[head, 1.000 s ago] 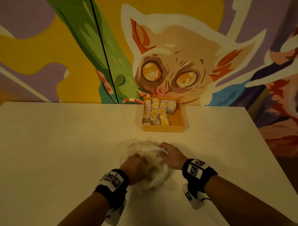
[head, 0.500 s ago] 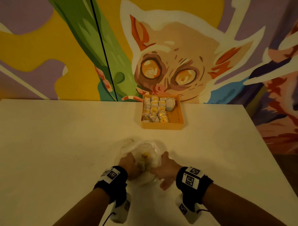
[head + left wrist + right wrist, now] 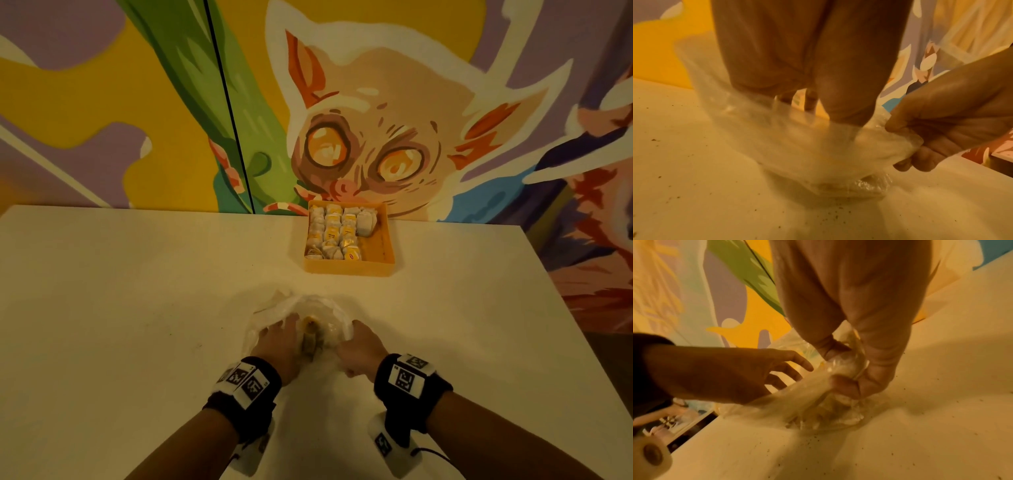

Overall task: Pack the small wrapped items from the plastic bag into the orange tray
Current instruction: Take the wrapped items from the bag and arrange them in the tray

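Table (image 3: 144, 308): the pale top carries everything; the bag sits at the near edge within easy reach of both hands, the tray well apart at the far edge against the painted wall
Orange tray (image 3: 380, 240): set square to the person, its left part filled with rows of small wrapped items (image 3: 334, 233) while a bare strip runs down its right side, so by my reading there is room for more and the packing is well along but not done
Plastic bag (image 3: 308, 308): clear and crumpled, lying on the table between the two hands, its mouth spread so the contents can be reached; one yellowish wrapped item (image 3: 310, 337) shows through the film, others too blurred to count
Right hand (image 3: 359, 351): fingers curled into a pinch on the bag's right edge, gathering a fold of film, probably to anchor the bag and hold its mouth apart
Left hand (image 3: 281, 346): lies against the bag's left side, fingers spread and fairly straight as the right wrist view shows them, reaching toward the opening; they hold nothing that I can make out
Next move, as a guess: the left fingers need to close on one item while the right keeps the film taut
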A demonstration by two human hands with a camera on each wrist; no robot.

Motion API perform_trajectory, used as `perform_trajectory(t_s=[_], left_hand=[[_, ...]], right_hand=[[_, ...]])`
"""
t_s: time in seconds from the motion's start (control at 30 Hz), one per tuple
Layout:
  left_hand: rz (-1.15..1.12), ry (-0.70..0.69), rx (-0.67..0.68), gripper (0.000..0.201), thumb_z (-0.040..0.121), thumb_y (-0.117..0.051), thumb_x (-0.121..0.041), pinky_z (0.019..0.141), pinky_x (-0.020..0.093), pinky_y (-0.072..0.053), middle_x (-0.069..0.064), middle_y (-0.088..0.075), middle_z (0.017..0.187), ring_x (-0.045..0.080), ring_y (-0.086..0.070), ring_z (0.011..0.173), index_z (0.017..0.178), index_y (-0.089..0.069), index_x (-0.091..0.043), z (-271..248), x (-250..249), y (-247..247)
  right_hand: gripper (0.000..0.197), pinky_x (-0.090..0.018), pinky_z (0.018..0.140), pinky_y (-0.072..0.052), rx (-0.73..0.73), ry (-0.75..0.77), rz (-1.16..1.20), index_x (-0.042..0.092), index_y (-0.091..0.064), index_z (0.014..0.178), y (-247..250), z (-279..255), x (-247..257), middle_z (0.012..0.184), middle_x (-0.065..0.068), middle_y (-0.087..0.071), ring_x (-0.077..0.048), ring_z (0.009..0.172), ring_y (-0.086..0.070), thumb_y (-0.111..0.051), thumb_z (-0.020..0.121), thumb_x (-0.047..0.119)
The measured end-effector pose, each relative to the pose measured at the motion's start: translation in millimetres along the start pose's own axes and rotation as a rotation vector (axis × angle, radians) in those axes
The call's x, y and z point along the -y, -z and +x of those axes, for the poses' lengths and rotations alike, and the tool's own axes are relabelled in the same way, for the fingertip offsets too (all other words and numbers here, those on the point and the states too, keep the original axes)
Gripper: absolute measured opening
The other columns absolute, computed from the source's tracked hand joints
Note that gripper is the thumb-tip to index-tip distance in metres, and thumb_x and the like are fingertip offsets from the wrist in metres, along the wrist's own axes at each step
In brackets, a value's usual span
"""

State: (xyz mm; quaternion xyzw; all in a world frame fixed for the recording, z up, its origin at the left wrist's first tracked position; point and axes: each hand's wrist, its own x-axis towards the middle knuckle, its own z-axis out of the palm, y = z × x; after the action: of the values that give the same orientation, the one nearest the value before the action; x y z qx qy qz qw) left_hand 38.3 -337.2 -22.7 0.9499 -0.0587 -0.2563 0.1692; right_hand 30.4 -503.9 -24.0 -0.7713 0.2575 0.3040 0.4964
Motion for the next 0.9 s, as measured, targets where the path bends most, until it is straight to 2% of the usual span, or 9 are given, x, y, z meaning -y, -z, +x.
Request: perform_trajectory(t_s=[0.1, 0.2, 0.3, 0.4, 0.47, 0.53, 0.67, 0.83, 0.9], left_hand=[[0.073, 0.013, 0.083, 0.081, 0.085, -0.062, -0.041, 0.116, 0.043, -0.022, 0.009, -0.031, 0.151, 0.03, -0.03, 0.14, 0.148, -0.018, -0.015, -1.0, -4.9, -1.4], [0.088, -0.002, 0.078, 0.069, 0.088, -0.056, -0.042, 0.114, 0.045, -0.024, 0.01, -0.036, 0.145, 0.031, -0.033, 0.136, 0.143, -0.024, -0.016, -2.3, -4.6, -5.9], [0.07, -0.006, 0.076, 0.065, 0.086, -0.05, -0.052, 0.112, 0.047, -0.026, 0.007, -0.04, 0.141, 0.031, -0.036, 0.132, 0.138, -0.029, -0.019, -0.1, 1.5, -14.1], [0.013, -0.004, 0.046, 0.058, 0.084, -0.043, -0.056, 0.106, 0.047, -0.034, 0.006, -0.045, 0.138, 0.033, -0.044, 0.127, 0.132, -0.033, -0.025, 2.3, 2.2, -21.2], [-0.038, -0.024, 0.0, 0.044, 0.085, -0.038, -0.052, 0.095, 0.042, -0.042, 0.004, -0.054, 0.126, 0.031, -0.053, 0.114, 0.121, -0.041, -0.026, 2.4, -0.2, -23.5], [-0.119, -0.024, -0.008, 0.042, 0.085, -0.044, -0.044, 0.092, 0.04, -0.046, 0.007, -0.056, 0.12, 0.032, -0.054, 0.108, 0.121, -0.044, -0.023, 0.5, -4.1, -22.6], [-0.182, -0.083, 0.055, 0.067, 0.082, -0.059, -0.022, 0.106, 0.042, -0.04, 0.01, -0.042, 0.137, 0.032, -0.041, 0.128, 0.143, -0.031, -0.024, 1.5, -7.2, -26.1], [-0.084, -0.09, 0.093, 0.053, 0.081, -0.056, -0.029, 0.102, 0.042, -0.041, 0.005, -0.036, 0.132, 0.031, -0.045, 0.118, 0.132, -0.04, -0.027, 3.2, -13.3, -29.7], [-0.054, -0.098, 0.085, 0.045, 0.084, -0.056, -0.026, 0.1, 0.039, -0.042, 0.005, -0.037, 0.129, 0.031, -0.047, 0.113, 0.127, -0.044, -0.024, 4.2, -14.1, -31.4]], right_hand=[[0.049, -0.024, 0.045, -0.042, -0.032, -0.008, -0.075, 0.019, -0.04, 0.133, -3.6, -0.4, 1.3, 0.111, -0.013, -0.06, -0.024, 0.07, -0.055, -0.05, 0.085, 0.021], [0.049, -0.022, 0.043, -0.038, -0.02, -0.033, -0.068, 0.02, -0.04, 0.132, -6.0, -3.6, 0.5, 0.114, -0.012, -0.057, -0.023, 0.072, -0.051, -0.049, 0.085, 0.031], [0.056, -0.027, 0.049, -0.054, 0.003, -0.077, -0.082, 0.025, -0.036, 0.127, -7.2, -5.7, -2.4, 0.117, -0.009, -0.054, -0.026, 0.086, -0.062, -0.061, 0.081, 0.044], [0.048, -0.041, 0.063, -0.061, 0.017, -0.031, -0.152, 0.016, -0.04, 0.121, -6.3, -4.3, -4.8, 0.119, -0.01, -0.052, -0.031, 0.094, -0.062, -0.069, 0.082, 0.023], [0.044, -0.04, 0.067, -0.061, -0.005, 0.024, -0.242, 0.015, -0.046, 0.118, -4.4, -3.3, -5.3, 0.113, -0.007, -0.054, -0.027, 0.094, -0.06, -0.07, 0.081, 0.022], [0.042, -0.032, 0.056, -0.057, -0.007, 0.052, -0.256, 0.015, -0.05, 0.117, -4.4, -1.4, -5.0, 0.107, -0.004, -0.055, -0.023, 0.086, -0.059, -0.068, 0.08, 0.021], [0.034, -0.029, 0.052, -0.055, 0.015, 0.064, -0.221, 0.015, -0.061, 0.111, -2.3, 2.0, -4.5, 0.097, -0.006, -0.064, -0.025, 0.081, -0.064, -0.061, 0.077, 0.019], [0.037, -0.028, 0.054, -0.051, -0.008, 0.124, -0.125, 0.021, -0.065, 0.103, -0.2, 9.9, -10.5, 0.095, -0.007, -0.071, -0.022, 0.076, -0.064, -0.058, 0.082, 0.051], [0.032, -0.029, 0.056, -0.053, -0.012, 0.125, -0.11, 0.021, -0.065, 0.1, 2.3, 8.8, -9.5, 0.095, -0.007, -0.071, -0.024, 0.079, -0.067, -0.061, 0.083, 0.048]])
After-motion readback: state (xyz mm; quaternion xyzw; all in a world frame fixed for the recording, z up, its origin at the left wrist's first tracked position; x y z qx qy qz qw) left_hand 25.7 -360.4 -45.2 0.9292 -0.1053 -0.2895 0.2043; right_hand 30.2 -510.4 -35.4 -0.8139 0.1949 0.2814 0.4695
